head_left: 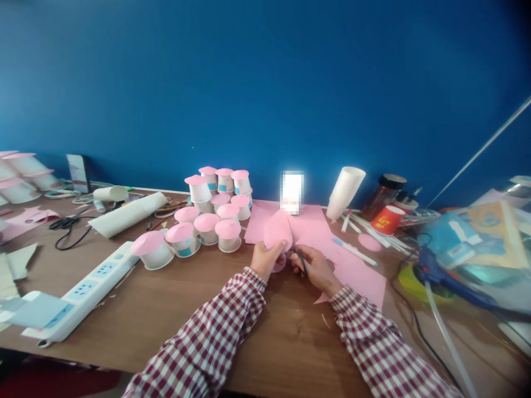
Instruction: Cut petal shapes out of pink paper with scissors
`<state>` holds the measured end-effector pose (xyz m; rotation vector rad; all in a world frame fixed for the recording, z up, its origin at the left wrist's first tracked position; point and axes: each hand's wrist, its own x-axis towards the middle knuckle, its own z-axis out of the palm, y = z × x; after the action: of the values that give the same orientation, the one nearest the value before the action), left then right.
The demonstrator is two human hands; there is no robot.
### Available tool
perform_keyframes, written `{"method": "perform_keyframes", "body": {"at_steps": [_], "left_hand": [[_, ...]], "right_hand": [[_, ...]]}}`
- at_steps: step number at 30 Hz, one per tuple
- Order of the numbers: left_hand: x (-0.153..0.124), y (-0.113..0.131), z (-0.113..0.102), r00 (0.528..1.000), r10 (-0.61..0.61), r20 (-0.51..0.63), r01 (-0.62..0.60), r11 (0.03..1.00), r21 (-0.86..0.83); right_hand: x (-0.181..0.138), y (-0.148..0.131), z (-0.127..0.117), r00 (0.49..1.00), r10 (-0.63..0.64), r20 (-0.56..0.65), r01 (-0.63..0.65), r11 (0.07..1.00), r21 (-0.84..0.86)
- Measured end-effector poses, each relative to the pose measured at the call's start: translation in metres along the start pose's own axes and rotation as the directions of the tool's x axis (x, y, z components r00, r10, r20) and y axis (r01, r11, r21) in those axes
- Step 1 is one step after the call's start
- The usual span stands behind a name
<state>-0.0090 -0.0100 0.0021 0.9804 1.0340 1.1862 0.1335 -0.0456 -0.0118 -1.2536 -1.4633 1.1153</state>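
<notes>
My left hand (pixel 266 258) pinches a piece of pink paper (pixel 277 231) with a rounded edge, thumb on top. Close beside it, my right hand (pixel 314 267) is closed round the dark handle of scissors (pixel 302 262); their blades are hard to see against the paper. Behind and to the right of both hands lie pink paper sheets (pixel 360 279), some with cut edges. To the left stand several upside-down white paper cups (pixel 152 255) topped with pink paper cones, some of them stacked.
A white power strip (pixel 89 287) and a row of nested cups (pixel 128 214) lie left. A stack of white cups (pixel 346 190) leans at the back, near a red cup (pixel 388 219) and a marker (pixel 354 252). A blue glue gun (pixel 440 276) and cords lie right. The blue wall bounds the table.
</notes>
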Motion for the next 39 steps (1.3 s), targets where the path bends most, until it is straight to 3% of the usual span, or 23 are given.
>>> {"method": "perform_keyframes", "body": {"at_steps": [15,39], "left_hand": [[0.004,-0.003,-0.001,1.000,-0.028,0.010,0.029,0.997,-0.075],[0.005,-0.005,0.000,0.997,-0.082,0.015,0.083,0.992,-0.099]], "right_hand": [[0.001,0.002,-0.001,0.998,0.065,0.013,-0.066,0.998,0.023],[0.001,0.001,-0.001,0.999,0.034,0.008,-0.035,0.999,0.016]]}}
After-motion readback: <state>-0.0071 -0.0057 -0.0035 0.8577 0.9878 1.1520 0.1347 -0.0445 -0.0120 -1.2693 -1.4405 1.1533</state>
